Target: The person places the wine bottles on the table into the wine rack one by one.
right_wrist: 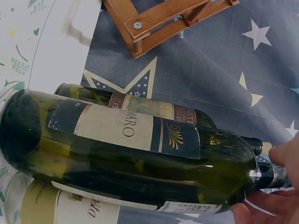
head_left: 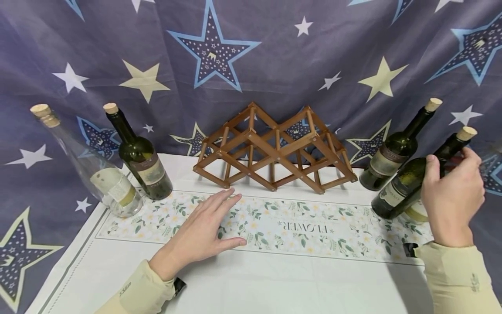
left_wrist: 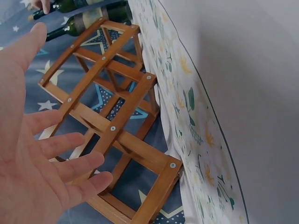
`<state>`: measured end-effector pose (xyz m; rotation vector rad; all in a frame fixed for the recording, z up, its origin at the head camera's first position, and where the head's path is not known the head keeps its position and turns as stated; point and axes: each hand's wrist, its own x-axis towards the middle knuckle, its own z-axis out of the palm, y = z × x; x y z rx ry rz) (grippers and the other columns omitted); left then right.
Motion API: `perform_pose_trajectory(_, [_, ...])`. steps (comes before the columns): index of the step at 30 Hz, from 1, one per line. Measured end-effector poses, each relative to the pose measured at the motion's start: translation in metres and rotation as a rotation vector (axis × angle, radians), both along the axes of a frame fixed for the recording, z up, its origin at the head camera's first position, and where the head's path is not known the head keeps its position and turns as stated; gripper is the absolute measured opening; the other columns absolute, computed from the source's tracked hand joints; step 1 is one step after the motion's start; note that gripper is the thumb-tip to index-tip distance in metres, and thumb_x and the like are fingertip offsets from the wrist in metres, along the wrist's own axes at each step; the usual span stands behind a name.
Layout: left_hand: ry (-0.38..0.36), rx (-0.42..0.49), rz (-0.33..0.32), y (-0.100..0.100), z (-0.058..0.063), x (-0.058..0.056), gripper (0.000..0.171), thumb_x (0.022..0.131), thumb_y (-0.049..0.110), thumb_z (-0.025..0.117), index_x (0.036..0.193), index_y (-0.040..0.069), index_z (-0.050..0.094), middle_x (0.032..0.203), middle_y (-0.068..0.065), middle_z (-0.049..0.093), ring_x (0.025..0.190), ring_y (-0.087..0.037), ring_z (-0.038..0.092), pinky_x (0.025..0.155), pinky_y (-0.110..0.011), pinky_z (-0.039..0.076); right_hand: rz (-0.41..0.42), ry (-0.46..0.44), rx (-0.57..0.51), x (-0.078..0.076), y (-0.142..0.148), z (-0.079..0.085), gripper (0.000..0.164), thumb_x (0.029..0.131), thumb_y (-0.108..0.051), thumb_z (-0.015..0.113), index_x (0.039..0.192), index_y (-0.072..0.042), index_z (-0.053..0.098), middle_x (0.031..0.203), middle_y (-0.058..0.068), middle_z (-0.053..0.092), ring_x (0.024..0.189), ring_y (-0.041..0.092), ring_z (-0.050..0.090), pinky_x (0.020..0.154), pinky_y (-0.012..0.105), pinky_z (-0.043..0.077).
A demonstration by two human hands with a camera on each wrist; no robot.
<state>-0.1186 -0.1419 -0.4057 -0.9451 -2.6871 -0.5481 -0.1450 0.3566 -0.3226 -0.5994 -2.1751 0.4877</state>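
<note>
My right hand [head_left: 451,192] grips the neck of a dark green wine bottle [head_left: 400,192], corked, with a dark and cream label. In the right wrist view this wine bottle [right_wrist: 131,140] fills the middle, thumb and fingers about its neck. Whether its base touches the table I cannot tell. Beside it stands another corked green bottle [head_left: 390,155]; a clear bottle [head_left: 417,213] is partly hidden behind my right hand. My left hand [head_left: 201,231] is held with fingers extended, holding nothing, in front of a wooden lattice wine rack [head_left: 278,159], also in the left wrist view.
At the left stand a clear corked bottle [head_left: 113,187] and a green corked bottle [head_left: 145,168]. A floral runner [head_left: 274,226] lies across the white table [head_left: 298,283]. A star-patterned curtain [head_left: 274,65] hangs behind the rack.
</note>
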Motion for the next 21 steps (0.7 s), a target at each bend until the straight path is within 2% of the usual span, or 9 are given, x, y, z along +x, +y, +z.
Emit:
perform_pose_trajectory(9, [-0.018,0.001,0.001,-0.0015,-0.0013,0.0009,0.096,0.082,0.075,0.060,0.158,0.024,0.032,0.159,-0.005,0.031,0.142,-0.030,0.033,0.110,-0.055,0.032,-0.024,-0.058,-0.031,-0.0080,0.0020,-0.0019,0.066,0.102,-0.048,0.044,0.152,-0.007,0.038,0.131,0.029,0.055,0.119,0.053,0.048,0.101,0.066,0.032])
perform_pose_trajectory(13, [-0.016,0.002,0.004,-0.0021,-0.0018,0.0009,0.093,0.083,0.074,0.058,0.156,0.021,0.036,0.157,-0.007,0.035,0.142,-0.030,0.033,0.110,-0.055,0.033,-0.010,-0.033,-0.026,-0.0093,0.0026,-0.0028,0.064,0.101,-0.048,0.047,0.149,-0.007,0.042,0.131,0.030,0.054,0.118,0.053,0.048,0.099,0.067,0.032])
perform_pose_trajectory(21, [0.005,0.000,0.009,-0.0030,-0.0015,-0.0005,0.088,0.084,0.072,0.060,0.154,0.023,0.040,0.157,-0.002,0.036,0.142,-0.027,0.034,0.109,-0.053,0.034,0.038,0.009,-0.001,-0.0087,0.0059,-0.0011,0.056,0.101,-0.043,0.050,0.139,-0.003,0.049,0.118,0.029,0.058,0.112,0.054,0.050,0.094,0.066,0.033])
